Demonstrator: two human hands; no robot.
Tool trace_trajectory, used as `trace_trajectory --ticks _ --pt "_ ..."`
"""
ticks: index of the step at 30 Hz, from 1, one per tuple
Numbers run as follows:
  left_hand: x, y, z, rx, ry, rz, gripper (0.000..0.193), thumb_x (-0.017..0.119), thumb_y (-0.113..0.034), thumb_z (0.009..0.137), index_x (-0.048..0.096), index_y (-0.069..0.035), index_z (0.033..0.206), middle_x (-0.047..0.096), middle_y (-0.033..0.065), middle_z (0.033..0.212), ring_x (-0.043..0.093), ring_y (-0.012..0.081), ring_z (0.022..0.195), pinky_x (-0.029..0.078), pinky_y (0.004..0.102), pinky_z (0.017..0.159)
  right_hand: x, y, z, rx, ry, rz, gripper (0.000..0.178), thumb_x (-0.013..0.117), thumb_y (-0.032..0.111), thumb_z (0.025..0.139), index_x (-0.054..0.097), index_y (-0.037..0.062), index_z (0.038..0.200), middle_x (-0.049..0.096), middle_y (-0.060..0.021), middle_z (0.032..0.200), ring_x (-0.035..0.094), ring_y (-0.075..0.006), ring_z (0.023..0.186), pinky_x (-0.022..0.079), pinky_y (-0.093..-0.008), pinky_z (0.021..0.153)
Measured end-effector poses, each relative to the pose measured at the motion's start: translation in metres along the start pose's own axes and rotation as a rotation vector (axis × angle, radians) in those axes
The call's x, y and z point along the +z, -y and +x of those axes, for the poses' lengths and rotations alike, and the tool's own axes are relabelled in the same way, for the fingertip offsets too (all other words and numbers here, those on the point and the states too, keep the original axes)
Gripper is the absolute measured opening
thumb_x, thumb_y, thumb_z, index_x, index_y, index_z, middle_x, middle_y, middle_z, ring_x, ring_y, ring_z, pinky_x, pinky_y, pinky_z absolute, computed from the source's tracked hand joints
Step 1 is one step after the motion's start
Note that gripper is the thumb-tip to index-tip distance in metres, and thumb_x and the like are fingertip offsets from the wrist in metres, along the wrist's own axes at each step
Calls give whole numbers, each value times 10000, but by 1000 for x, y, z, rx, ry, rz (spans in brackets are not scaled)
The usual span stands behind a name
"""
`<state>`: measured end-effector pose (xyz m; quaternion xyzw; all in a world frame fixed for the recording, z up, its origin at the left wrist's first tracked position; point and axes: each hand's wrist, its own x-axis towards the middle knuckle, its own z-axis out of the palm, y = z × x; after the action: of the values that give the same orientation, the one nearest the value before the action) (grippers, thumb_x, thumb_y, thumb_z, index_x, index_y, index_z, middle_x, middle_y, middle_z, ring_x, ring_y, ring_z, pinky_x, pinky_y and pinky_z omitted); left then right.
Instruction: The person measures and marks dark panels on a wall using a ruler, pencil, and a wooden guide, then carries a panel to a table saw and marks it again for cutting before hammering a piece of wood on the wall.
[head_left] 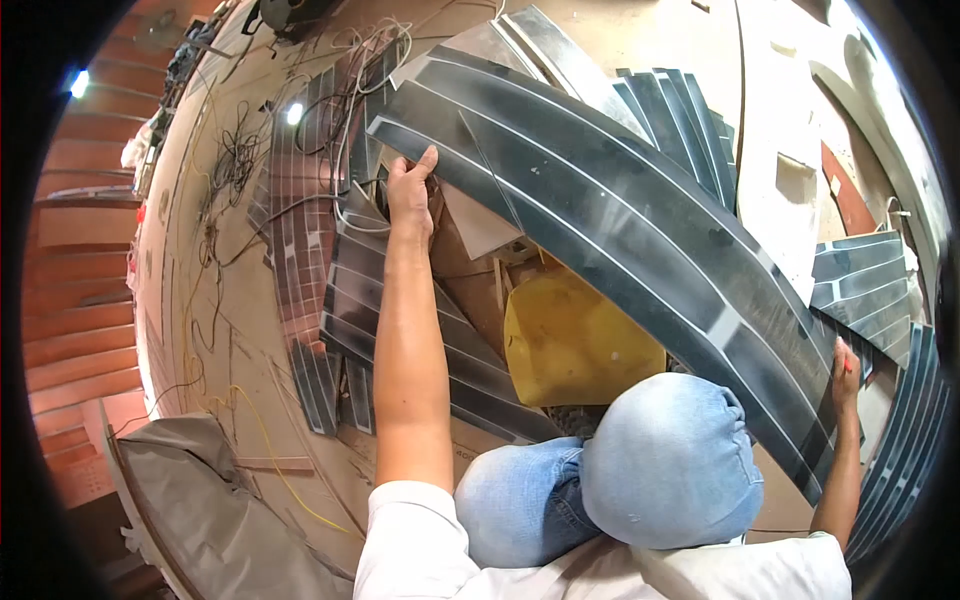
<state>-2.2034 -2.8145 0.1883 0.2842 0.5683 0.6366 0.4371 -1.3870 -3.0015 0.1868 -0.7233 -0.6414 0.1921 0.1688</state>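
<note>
A long dark panel with pale lines (pixel 610 220) is tilted across the space in front of me, running from upper left to lower right. My left hand (pixel 411 195) is closed on its left end, thumb over the near edge. At the far right, my right hand (pixel 846 375) is closed at the panel's other end. A small red thing (pixel 848 365), perhaps a pen, shows at the right fingers; its exact kind is too small to tell. Below the panel's middle is a yellow sheet-like surface (pixel 575 335), partly hidden by the panel and my knees.
More dark striped panels (pixel 440 340) lie under my left arm. Similar pieces (pixel 860 280) rest at the right, and others (pixel 675 120) beyond the held panel. Tangled cables (pixel 235 150) spread at the upper left. A grey-brown cover (pixel 210 500) sits at the lower left.
</note>
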Motion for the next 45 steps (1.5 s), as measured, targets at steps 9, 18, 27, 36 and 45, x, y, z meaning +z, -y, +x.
trace_trajectory --ticks 9,18,27,36,45 --pt "8 -5 -20 -7 2 45 229 746 -143 928 634 -8 1073 665 40 1060 583 129 979 437 278 929 -5 1 -19 31 39 29 469 444 337 1098 345 55 737 297 17 707 303 -111 670 285 -314 600" --pt "3 3 -24 -25 6 21 270 762 -162 913 629 0 1083 642 28 1041 569 132 950 431 272 903 -23 23 -25 126 66 -26 472 441 343 1098 357 38 749 301 11 712 301 -115 681 292 -320 602" --pt "-6 -3 -32 -60 -11 94 263 752 -182 923 631 -1 1071 654 35 1050 575 126 947 442 274 892 -16 18 -44 114 99 -14 485 447 331 1095 363 51 708 307 19 678 308 -107 655 286 -333 575" --pt "-3 9 -67 -102 -22 198 269 765 -233 910 594 -29 949 601 9 943 511 110 856 427 263 812 -30 -12 -73 153 36 -50 488 455 292 1084 364 34 680 317 -13 636 327 -146 612 293 -362 565" --pt "8 -9 -90 -137 39 179 235 723 -195 954 600 -22 1055 621 9 994 544 95 905 436 259 880 -30 -35 -85 227 69 -7 492 468 332 1083 398 68 674 359 39 650 340 -104 622 283 -326 568"
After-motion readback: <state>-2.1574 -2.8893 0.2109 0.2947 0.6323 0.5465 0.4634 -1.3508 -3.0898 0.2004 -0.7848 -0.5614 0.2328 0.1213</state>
